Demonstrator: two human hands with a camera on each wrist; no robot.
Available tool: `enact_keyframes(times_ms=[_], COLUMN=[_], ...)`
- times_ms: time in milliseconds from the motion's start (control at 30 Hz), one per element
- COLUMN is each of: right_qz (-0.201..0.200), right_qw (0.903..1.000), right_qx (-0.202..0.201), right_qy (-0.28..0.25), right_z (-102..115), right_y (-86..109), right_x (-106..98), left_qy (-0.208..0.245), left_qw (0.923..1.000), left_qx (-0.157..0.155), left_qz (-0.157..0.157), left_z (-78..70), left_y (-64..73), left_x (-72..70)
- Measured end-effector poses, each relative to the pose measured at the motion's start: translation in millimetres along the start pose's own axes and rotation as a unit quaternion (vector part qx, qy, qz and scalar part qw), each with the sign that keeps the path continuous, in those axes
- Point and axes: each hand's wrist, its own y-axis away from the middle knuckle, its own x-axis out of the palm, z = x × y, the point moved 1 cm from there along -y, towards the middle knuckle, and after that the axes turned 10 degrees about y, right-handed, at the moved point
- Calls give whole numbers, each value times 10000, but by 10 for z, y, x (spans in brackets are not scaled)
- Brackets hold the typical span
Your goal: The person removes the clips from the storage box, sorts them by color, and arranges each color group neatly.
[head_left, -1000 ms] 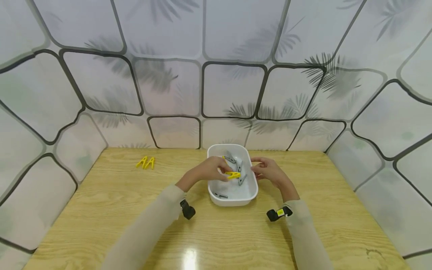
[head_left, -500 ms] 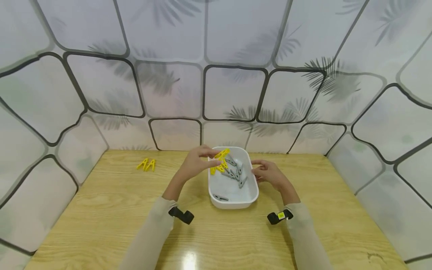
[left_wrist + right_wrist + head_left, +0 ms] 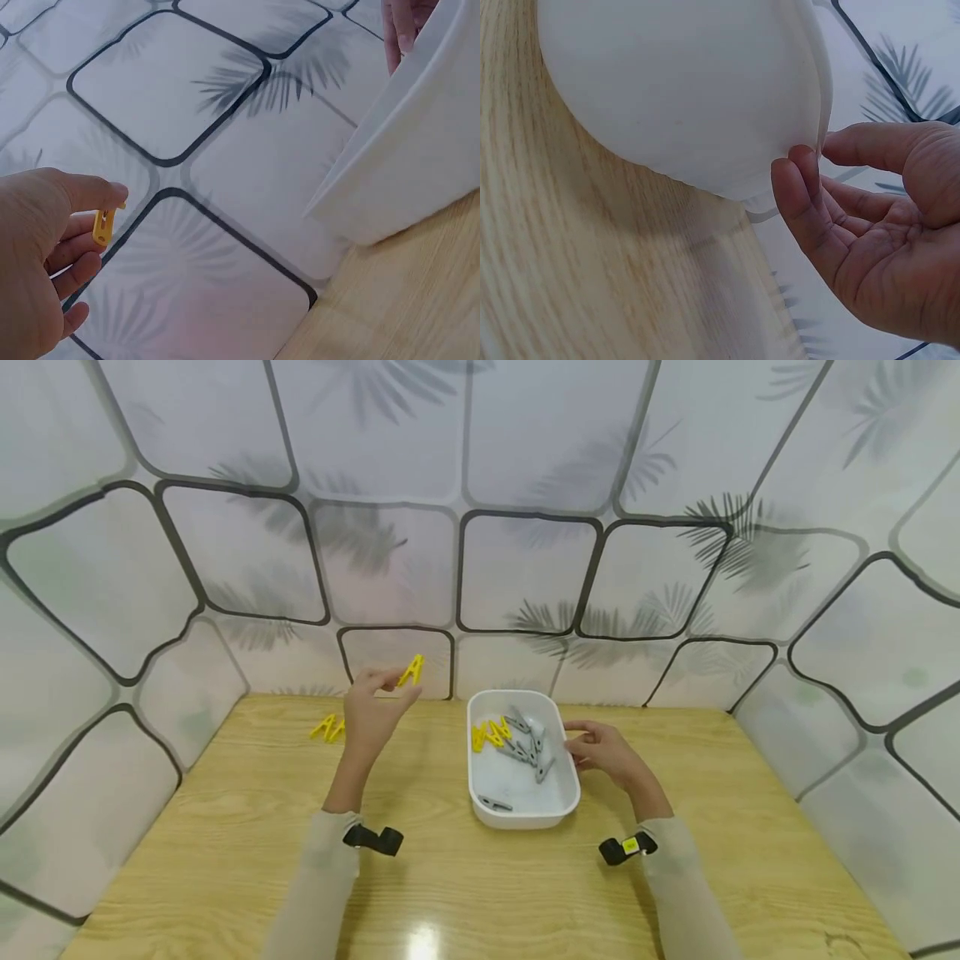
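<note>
My left hand pinches a yellow clothespin between thumb and fingers, raised above the table left of a white plastic bin. In the left wrist view the same clothespin hangs under the thumb tip. At the bin's right side my right hand holds the rim; the right wrist view has its thumb and bent fingers touching the edge and outer wall. Inside the bin, a few yellow clothespins lie at the left wall, beside several grey clothespins. One grey clothespin lies apart near the front.
Two yellow clothespins lie at the back left of the wooden table, the second partly behind my left hand. A patterned wall covering rises right behind the table and along both sides.
My left hand has come up out of the bin with a yellow clothespin and moved left, toward the pair on the table. My right hand has stayed at the bin's rim.
</note>
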Motion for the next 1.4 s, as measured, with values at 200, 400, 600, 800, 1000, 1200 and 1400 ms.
enact_keyframes(times_ms=[200, 400, 600, 800, 1000, 1200, 1400], right_qz=[15, 28, 96, 87, 93, 89, 98], right_qw=[10000, 10000, 9999, 9999, 10000, 10000, 9999], right_qx=[-25, 23, -11, -79, -12, -14, -58], right_qy=[9, 41, 76, 64, -14, -24, -82], right_z=[-1, 8, 9, 13, 12, -6, -5], right_y=[8, 10, -3, 8, 23, 18, 7], right_x=[12, 5, -8, -15, -1, -9, -4], left_qy=[-533, -1025, -1337, -1690, -2343, -2716, -2910], left_qw=[9973, 9928, 9879, 9800, 9650, 9527, 9445], left_qx=[-241, -340, -467, -956, -1165, -1363, -1522], left_qz=[-449, -516, -625, -443, -167, -28, 87], left_z=[134, 284, 454, 640, 750, 790, 805], left_y=[38, 61, 89, 130, 171, 212, 230], left_x=[-264, -441, -544, -529, -496, -472, -473])
